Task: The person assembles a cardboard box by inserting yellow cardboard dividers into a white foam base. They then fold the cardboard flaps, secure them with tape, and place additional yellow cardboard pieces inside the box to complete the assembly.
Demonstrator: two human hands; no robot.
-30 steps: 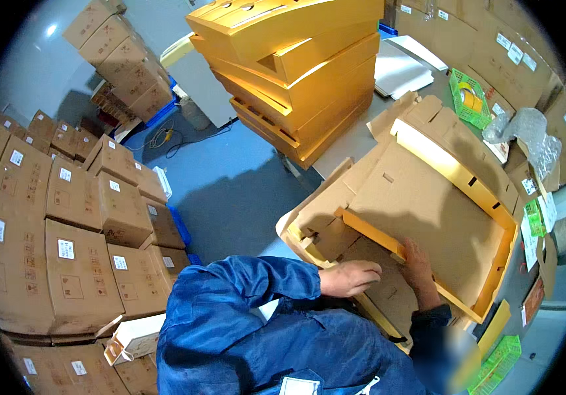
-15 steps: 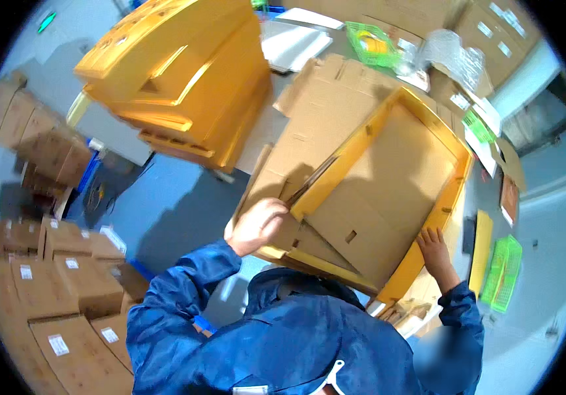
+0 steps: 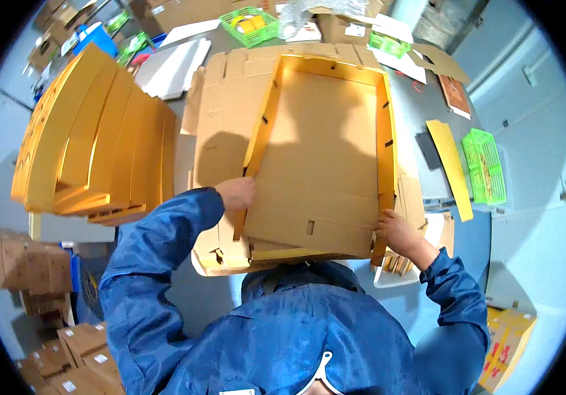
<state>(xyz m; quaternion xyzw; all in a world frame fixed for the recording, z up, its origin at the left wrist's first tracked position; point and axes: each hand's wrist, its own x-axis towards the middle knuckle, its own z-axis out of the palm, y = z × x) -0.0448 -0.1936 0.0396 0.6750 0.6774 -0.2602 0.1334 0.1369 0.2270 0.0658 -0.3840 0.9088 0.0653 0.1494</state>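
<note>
On the table before me stands a shallow yellow frame (image 3: 386, 145) with upright walls along its far side, left and right. A brown cardboard panel (image 3: 316, 171) with a small slot near its front edge covers the inside. My left hand (image 3: 237, 193) is closed on the left wall, near its front end. At the front end of the right wall, my right hand (image 3: 398, 232) grips with fingers bent over the edge. Beneath the frame lies a larger flat cardboard sheet (image 3: 220, 112), sticking out on the left and at the front.
Large yellow curved pieces (image 3: 102, 131) stand stacked at the left. A green basket (image 3: 250, 26) sits at the back, another green basket (image 3: 484, 164) at the right beside a yellow strip (image 3: 451, 171). Cardboard boxes (image 3: 85, 349) are piled at the lower left.
The view has turned, so the frame now lies nearly straight before me. My left hand has shifted from the frame's front left corner onto its left wall. My right hand stays on the right wall.
</note>
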